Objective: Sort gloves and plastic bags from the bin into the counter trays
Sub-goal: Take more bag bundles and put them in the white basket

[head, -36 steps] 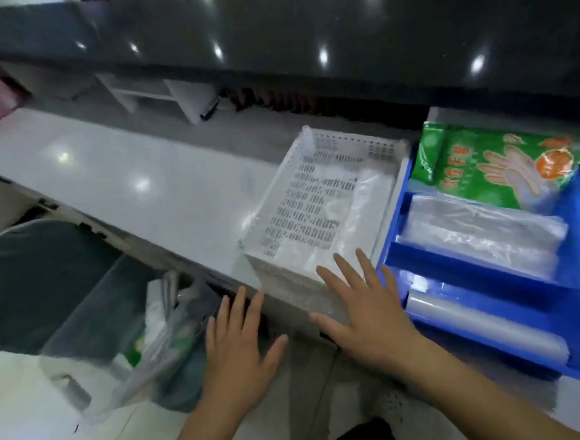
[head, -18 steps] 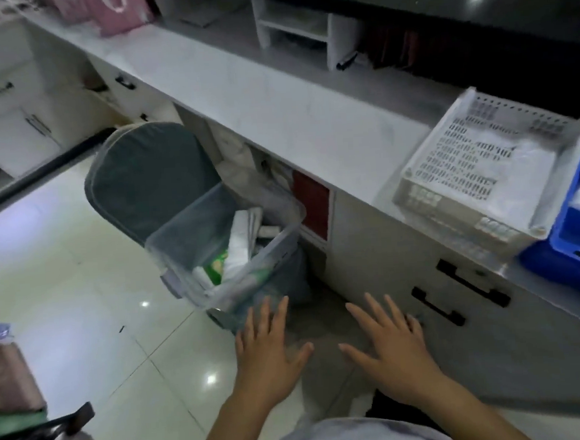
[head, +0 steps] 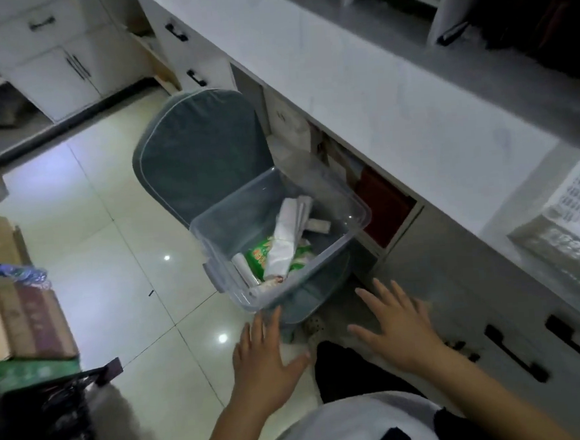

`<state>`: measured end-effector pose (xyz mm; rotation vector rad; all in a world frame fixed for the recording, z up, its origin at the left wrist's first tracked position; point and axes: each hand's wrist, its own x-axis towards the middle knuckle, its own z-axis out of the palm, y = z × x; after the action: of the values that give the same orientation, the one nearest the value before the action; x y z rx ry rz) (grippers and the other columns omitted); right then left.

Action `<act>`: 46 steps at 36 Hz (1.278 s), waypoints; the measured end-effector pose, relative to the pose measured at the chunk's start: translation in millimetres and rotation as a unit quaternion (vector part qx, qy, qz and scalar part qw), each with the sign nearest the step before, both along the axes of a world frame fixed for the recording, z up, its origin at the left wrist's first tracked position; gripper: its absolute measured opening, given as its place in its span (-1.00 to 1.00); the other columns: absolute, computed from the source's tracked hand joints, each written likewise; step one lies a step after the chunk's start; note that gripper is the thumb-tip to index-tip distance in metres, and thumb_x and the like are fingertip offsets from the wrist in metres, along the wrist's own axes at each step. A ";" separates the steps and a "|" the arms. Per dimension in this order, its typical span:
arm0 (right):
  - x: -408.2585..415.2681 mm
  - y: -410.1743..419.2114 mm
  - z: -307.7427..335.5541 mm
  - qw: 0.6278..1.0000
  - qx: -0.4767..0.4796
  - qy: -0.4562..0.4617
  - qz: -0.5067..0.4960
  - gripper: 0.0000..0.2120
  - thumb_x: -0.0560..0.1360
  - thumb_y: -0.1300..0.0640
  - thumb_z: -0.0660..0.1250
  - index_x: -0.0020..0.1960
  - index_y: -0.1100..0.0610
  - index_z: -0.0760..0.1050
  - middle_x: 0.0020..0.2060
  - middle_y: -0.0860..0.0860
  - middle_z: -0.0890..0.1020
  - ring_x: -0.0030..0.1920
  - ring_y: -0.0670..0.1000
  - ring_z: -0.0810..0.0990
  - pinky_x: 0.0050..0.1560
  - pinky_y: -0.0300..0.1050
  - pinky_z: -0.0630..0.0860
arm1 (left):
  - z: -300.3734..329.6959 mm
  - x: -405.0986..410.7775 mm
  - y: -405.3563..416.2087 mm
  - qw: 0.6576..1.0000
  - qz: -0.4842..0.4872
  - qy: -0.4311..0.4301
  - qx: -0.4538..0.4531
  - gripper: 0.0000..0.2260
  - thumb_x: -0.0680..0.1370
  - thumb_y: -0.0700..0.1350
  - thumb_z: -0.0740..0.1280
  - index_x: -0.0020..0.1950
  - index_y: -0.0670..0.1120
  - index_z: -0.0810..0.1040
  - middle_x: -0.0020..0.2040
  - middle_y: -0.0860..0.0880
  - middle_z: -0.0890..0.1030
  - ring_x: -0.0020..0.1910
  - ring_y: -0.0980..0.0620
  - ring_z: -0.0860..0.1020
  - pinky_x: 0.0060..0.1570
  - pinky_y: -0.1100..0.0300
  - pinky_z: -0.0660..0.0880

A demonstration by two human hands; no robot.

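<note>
A clear plastic bin (head: 229, 237) stands on a chair seat below the counter. Inside it lie a green glove packet (head: 262, 256), a white folded bag pack (head: 288, 240) and a small plastic roll (head: 246, 272). My left hand (head: 265, 357) hovers just below the bin's near corner, fingers spread, holding nothing. My right hand (head: 397, 327) is spread open to the right of the bin, in front of the drawers, also empty. The white perforated tray (head: 570, 220) shows at the right edge on the counter. The blue tray is out of view.
A grey-green cushioned chair back (head: 197, 147) rises behind the bin. The white counter (head: 357, 77) runs diagonally, with drawers and black handles (head: 517, 355) beneath. Cardboard boxes (head: 24, 317) and a black bag (head: 39, 433) sit at the left on the tiled floor.
The view has swung from the counter trays down and left to the bin. Both open hands dropped from the white tray's front edge to just below the bin.
</note>
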<state>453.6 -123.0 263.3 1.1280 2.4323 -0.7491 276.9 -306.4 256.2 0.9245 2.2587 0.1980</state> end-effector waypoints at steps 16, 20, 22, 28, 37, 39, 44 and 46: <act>-151.6 89.5 -116.7 0.989 -0.018 -0.087 0.114 -0.07 0.42 -0.51 0.12 0.58 -0.20 -0.26 0.58 0.01 -0.33 0.54 0.18 -0.40 0.41 0.47 -0.22 | -62.0 -176.4 126.4 0.992 0.006 0.007 -0.126 -0.24 0.51 0.23 0.28 0.61 0.09 -0.01 0.63 -0.06 0.03 0.58 -0.16 0.05 0.49 -0.14 0.11; -153.6 77.3 -139.0 0.989 -0.037 -0.110 0.090 -0.11 0.43 -0.52 0.02 0.57 -0.21 -0.31 0.56 0.00 -0.38 0.54 0.16 -0.41 0.41 0.48 -0.21 | -94.1 -203.6 152.6 0.992 0.004 -0.027 -0.125 -0.27 0.50 0.19 0.31 0.59 0.04 0.10 0.59 -0.10 0.18 0.52 -0.17 0.22 0.42 -0.11 0.27; -154.3 67.8 -147.4 0.988 -0.057 -0.121 0.082 -0.11 0.45 -0.50 0.04 0.56 -0.20 -0.34 0.54 0.00 -0.42 0.54 0.16 -0.41 0.43 0.45 -0.22 | -112.9 -215.5 164.3 0.991 -0.004 -0.048 -0.126 -0.28 0.49 0.18 0.33 0.58 0.02 0.14 0.54 -0.11 0.26 0.47 -0.19 0.29 0.37 -0.11 0.33; -158.5 39.2 -154.4 0.993 -0.045 -0.111 0.015 -0.12 0.48 -0.42 0.15 0.56 -0.23 -0.33 0.48 -0.07 -0.47 0.50 0.05 -0.47 0.47 0.35 -0.22 | -168.3 -244.9 193.6 0.985 -0.041 -0.091 -0.139 -0.30 0.45 0.08 0.38 0.54 0.01 0.22 0.47 -0.18 0.33 0.39 -0.25 0.36 0.34 -0.12 0.36; -179.0 7.9 -163.1 0.988 -0.015 -0.099 -0.117 -0.22 0.49 -0.43 0.05 0.58 -0.22 -0.18 0.60 -0.01 -0.12 0.57 0.13 -0.21 0.49 0.36 0.01 | -260.4 -265.9 241.9 0.937 0.162 -0.287 -0.114 -0.33 0.48 -0.13 0.44 0.54 -0.13 0.25 0.41 -0.23 0.45 0.29 -0.25 0.49 0.22 -0.14 0.51; -182.4 3.7 -165.4 0.985 -0.015 -0.105 -0.133 -0.25 0.48 -0.48 -0.06 0.57 -0.25 -0.21 0.59 -0.04 -0.18 0.56 0.10 -0.28 0.50 0.34 -0.06 | -279.5 -268.8 247.7 0.917 0.198 -0.317 -0.142 -0.35 0.50 -0.11 0.43 0.53 -0.09 0.26 0.40 -0.22 0.46 0.26 -0.27 0.51 0.20 -0.22 0.51; -191.6 -0.7 -162.7 0.978 -0.024 -0.096 -0.186 -0.24 0.46 -0.50 -0.13 0.59 -0.23 -0.07 0.58 -0.09 -0.26 0.55 0.05 -0.36 0.51 0.30 -0.13 | -303.3 -264.9 252.8 0.903 0.233 -0.327 -0.154 -0.55 0.52 -0.16 0.41 0.40 -0.09 0.43 0.31 -0.20 0.54 0.20 -0.26 0.54 0.23 -0.27 0.46; -195.1 -1.8 -160.9 0.976 -0.026 -0.108 -0.190 -0.26 0.48 -0.49 -0.10 0.59 -0.24 -0.07 0.57 -0.11 -0.29 0.56 0.06 -0.35 0.52 0.31 -0.11 | -306.9 -262.8 253.8 0.914 0.231 -0.293 -0.160 -0.61 0.51 -0.20 0.39 0.34 -0.09 0.50 0.25 -0.18 0.57 0.15 -0.26 0.57 0.19 -0.25 0.51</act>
<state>258.5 -124.8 102.4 1.5878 2.0314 -0.7487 14.0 -52.6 -50.7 0.1104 1.8238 0.2613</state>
